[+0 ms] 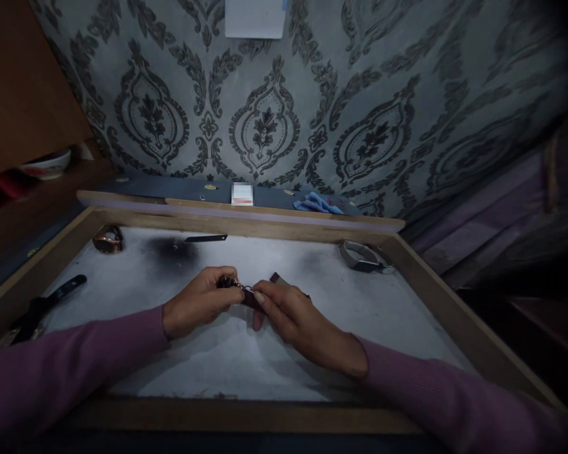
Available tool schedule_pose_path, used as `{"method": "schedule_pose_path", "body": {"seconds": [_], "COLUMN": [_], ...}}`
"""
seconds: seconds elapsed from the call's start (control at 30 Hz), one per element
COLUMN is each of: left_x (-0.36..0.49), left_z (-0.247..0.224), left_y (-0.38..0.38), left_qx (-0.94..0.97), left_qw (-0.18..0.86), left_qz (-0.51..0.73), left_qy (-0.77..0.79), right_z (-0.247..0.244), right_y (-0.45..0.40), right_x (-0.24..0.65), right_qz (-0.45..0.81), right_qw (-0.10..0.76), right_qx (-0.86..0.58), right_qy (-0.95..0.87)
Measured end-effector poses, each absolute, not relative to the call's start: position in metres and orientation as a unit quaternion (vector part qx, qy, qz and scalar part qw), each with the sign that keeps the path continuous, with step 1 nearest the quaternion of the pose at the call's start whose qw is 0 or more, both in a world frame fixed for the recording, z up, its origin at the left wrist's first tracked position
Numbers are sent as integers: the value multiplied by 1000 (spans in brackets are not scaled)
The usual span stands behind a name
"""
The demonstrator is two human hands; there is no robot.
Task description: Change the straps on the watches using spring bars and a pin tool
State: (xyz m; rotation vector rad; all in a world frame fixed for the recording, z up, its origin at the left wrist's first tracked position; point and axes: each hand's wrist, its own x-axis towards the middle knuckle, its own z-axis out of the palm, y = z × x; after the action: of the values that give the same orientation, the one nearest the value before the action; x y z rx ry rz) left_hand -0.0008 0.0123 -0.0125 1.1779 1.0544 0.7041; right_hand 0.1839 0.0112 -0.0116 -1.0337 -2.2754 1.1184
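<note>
Over the middle of a white-bottomed wooden tray [397,340], both hands meet at one wristwatch. My left hand [196,302] is closed around its dark, gold-toned case [226,282], which the fingers partly cover. A dark brown watch strap [252,299] runs from the case into my right hand [298,315], whose thumb and fingers pinch it. Behind the right fingers a brownish strap end [275,277] sticks up. Whether the strap is joined to the case I cannot tell. Beyond my hands lies a thin dark blade [206,238], flat on the tray floor.
A rose-gold watch [108,239] lies in the tray's far left corner, a black-strapped watch [52,299] by the left wall, a silver watch [360,255] at far right. Behind the rim are a small white box [242,194] and a blue cloth [318,203], before a patterned wall.
</note>
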Motion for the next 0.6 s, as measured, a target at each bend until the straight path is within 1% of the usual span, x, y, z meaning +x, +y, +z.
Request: {"method": "schedule_pose_path", "body": {"seconds": [0.3,0.6], "left_x": [0,-3], "left_z": [-13,-16], "left_y": [11,13], "left_qx": [528,525], "left_qw": [637,658], "left_qz": [309,276], "left_qy": [469,463], "right_z": [-13,-15], "right_y": [13,14], "right_x": [182,183], "right_qz": [425,453], "right_qw": [209,216], "right_qx": [-379,-353], "right_qy": [-795,-790]}}
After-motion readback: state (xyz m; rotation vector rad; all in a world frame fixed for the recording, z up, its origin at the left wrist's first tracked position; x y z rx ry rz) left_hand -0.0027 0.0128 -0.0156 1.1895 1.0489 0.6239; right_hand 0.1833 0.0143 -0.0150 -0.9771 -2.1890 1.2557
